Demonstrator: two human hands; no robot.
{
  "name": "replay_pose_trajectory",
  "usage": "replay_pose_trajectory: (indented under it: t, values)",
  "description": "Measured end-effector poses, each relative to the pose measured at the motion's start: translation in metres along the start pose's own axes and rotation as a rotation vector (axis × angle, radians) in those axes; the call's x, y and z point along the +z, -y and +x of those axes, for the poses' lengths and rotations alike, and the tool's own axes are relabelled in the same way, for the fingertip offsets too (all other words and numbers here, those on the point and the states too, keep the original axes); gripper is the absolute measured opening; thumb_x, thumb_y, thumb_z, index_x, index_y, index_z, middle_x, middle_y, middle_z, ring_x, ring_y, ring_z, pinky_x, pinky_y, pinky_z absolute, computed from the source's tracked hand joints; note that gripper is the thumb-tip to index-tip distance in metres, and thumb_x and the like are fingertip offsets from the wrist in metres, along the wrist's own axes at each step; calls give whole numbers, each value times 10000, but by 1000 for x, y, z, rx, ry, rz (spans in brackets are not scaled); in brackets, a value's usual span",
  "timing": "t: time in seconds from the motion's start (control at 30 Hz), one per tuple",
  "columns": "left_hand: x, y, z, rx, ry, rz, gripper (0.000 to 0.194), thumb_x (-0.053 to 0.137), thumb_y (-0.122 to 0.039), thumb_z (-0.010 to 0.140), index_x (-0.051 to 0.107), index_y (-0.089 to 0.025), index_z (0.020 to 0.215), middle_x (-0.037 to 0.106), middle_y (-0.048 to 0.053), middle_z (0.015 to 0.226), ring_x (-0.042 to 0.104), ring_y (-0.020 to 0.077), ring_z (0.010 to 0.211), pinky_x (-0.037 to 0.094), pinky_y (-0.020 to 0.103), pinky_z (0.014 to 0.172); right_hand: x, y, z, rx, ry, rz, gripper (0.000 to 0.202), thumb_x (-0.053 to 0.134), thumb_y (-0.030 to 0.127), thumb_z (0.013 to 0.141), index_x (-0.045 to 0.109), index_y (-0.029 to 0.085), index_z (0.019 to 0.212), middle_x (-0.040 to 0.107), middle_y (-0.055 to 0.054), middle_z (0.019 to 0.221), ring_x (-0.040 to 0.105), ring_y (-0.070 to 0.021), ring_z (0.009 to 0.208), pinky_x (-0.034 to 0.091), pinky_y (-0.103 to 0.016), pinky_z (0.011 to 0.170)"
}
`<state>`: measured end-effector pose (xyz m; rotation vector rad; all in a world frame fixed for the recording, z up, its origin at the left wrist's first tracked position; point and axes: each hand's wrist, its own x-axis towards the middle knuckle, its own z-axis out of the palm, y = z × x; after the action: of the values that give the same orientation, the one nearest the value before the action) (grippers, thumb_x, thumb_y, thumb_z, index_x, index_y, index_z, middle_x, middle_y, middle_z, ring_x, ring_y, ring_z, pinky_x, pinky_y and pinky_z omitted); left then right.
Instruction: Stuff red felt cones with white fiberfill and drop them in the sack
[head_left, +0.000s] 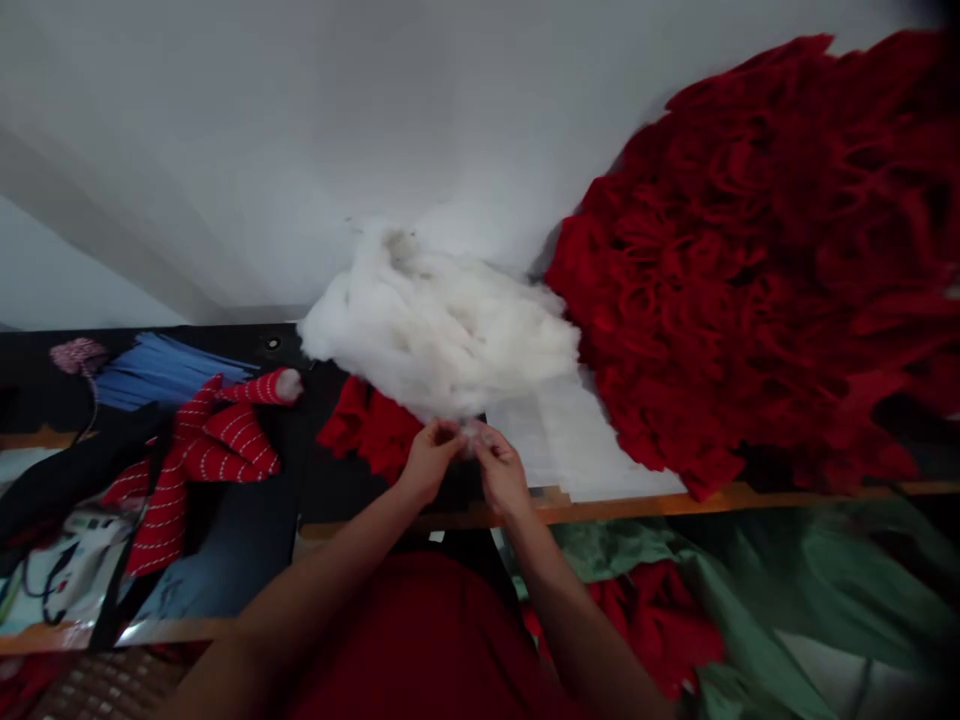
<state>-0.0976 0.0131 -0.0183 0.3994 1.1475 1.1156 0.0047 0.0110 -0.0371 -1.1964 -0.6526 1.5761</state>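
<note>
My left hand and my right hand meet at the table's front edge, fingers closed in a pinch. Between their fingertips is a small tuft of white stuffing, somewhat blurred. Just beyond them lies a large fluffy heap of white stuffing. Some red fabric pieces lie beside my left hand, partly under the heap. White sheets lie flat to the right of my right hand.
A big pile of red fabric pieces rises against the wall at right. On the left lie red striped stuffed shapes, blue strips, a pink pompom and a white device. Green cloth hangs below the table edge.
</note>
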Motion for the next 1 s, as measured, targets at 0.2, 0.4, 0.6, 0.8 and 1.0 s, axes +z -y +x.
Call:
replay_pose_trajectory:
  t: [0.2,0.4,0.6,0.8,1.0]
  values:
    - [-31,6,-23,316,33,542,62,591,-167,678,610,-189,733,593,22,741,519,158,720,401,261,717,3,-12,-16,254,23,71,390,758,339,511,590,178,824,662,9,729,611,-119,629,512,-260,606]
    - [-107,-35,-9,683,-598,792,391,662,-171,620,518,-201,982,458,77,1037,393,242,1070,290,354,956,1,-19,-26,280,-75,-33,454,777,359,458,516,191,789,617,53,586,554,-92,438,406,-177,373]
    - [-149,-52,19,612,-607,799,212,555,-51,643,529,-189,803,509,49,860,460,232,973,305,351,915,17,-23,-31,165,6,-79,328,715,366,556,597,171,791,632,20,624,560,-111,522,479,-248,503]
    - [-110,-67,-4,585,-471,811,287,613,-126,630,586,-253,886,587,1,791,531,178,807,368,216,717,67,-6,-46,-403,156,-516,243,497,139,715,649,226,884,655,-28,954,587,-169,900,453,-327,848]
    - [-50,-60,-32,441,-186,621,196,635,-124,601,639,-239,759,589,7,684,529,181,714,374,214,680,82,-12,-25,-420,121,-585,168,492,121,672,635,194,723,659,-63,817,583,-199,861,445,-339,858]
